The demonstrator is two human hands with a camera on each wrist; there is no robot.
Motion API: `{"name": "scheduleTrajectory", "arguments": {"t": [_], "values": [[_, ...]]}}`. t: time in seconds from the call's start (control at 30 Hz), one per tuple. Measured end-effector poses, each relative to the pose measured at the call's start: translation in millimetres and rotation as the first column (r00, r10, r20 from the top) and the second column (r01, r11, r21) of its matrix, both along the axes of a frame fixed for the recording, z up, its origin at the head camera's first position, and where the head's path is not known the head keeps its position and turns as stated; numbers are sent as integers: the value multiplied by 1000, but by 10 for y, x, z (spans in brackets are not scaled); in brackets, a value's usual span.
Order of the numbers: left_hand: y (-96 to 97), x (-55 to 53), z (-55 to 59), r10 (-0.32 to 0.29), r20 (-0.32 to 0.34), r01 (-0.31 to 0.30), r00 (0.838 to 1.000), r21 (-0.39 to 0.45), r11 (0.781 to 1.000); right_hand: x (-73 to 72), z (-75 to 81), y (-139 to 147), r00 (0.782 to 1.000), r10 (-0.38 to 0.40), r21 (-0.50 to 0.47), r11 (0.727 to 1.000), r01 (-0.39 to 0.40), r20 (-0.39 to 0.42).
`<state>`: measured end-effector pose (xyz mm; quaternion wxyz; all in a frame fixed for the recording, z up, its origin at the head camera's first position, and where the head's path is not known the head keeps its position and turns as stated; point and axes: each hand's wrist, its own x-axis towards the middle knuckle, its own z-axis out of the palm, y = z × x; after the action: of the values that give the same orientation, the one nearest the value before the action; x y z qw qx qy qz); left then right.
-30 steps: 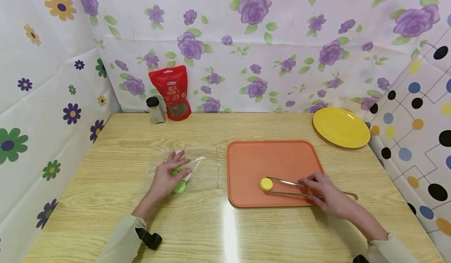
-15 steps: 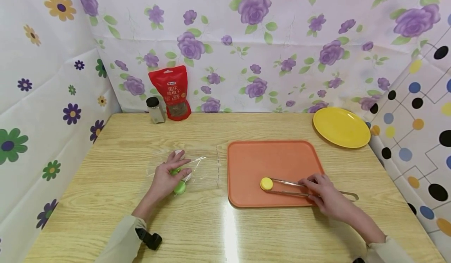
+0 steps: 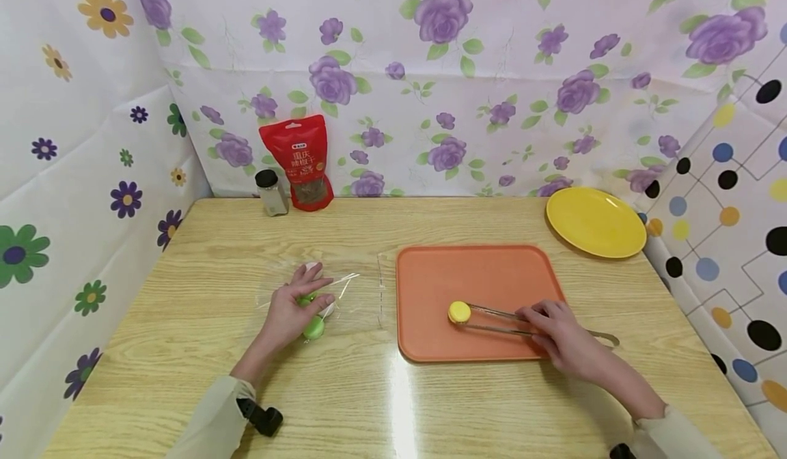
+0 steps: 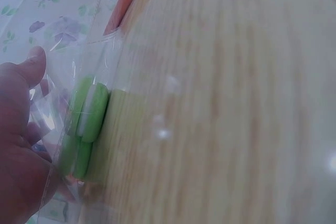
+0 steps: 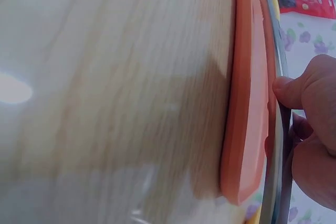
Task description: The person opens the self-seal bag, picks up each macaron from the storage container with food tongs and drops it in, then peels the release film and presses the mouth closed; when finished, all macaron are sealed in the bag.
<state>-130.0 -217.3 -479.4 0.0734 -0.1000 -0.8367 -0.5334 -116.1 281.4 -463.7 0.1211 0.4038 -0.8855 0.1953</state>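
Note:
My right hand [image 3: 565, 336] grips metal tongs [image 3: 501, 330], also seen as tongs [image 5: 280, 103] in the right wrist view. Between the tong tips is a yellow macaron [image 3: 459, 312], over the orange tray [image 3: 479, 268]; whether it touches the tray I cannot tell. At the left, my left hand [image 3: 295, 305] holds a clear plastic bag [image 3: 365, 302] lying on the table. Inside the bag are green macarons [image 4: 94, 111] and pale ones, partly hidden under the fingers. One green macaron [image 3: 313, 328] shows below the hand.
A yellow plate [image 3: 596, 222] stands at the back right. At the back left are a red pouch [image 3: 301, 162] and a black-capped jar [image 3: 271, 192]. Flowered cloth walls [image 3: 393, 124] bound the wooden table [image 3: 344, 404].
The tongs and the yellow macaron have shifted slightly left and away from me, the right hand moving with them. My left hand and the bag have stayed still.

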Motion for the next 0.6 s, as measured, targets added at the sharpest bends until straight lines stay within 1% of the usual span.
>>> {"name": "scheduleTrajectory", "arguments": {"t": [0.13,0.23,0.3,0.33,0.4,0.5,0.6], "values": [[-2,2,-1,1,4,0,1000,-2,1000,-53,27,-105,1000,-16,26,1000,15,14],[-5,6,6,-4,8,4,1000,13,1000,-110,25,-227,1000,-15,29,999,14,5],[-2,11,15,-6,7,6,1000,22,1000,-155,20,-326,1000,-17,35,999,17,13],[10,20,39,-5,9,5,1000,26,1000,-182,16,-383,1000,-16,38,999,16,18],[13,23,47,-6,6,6,1000,29,1000,-233,27,-506,999,-18,57,998,15,46],[9,19,44,-9,-2,9,1000,38,999,-313,47,-723,997,-4,75,997,-2,75],[-3,2,20,-14,-12,14,1000,47,999,-382,68,-973,996,30,68,997,-35,81]]}}
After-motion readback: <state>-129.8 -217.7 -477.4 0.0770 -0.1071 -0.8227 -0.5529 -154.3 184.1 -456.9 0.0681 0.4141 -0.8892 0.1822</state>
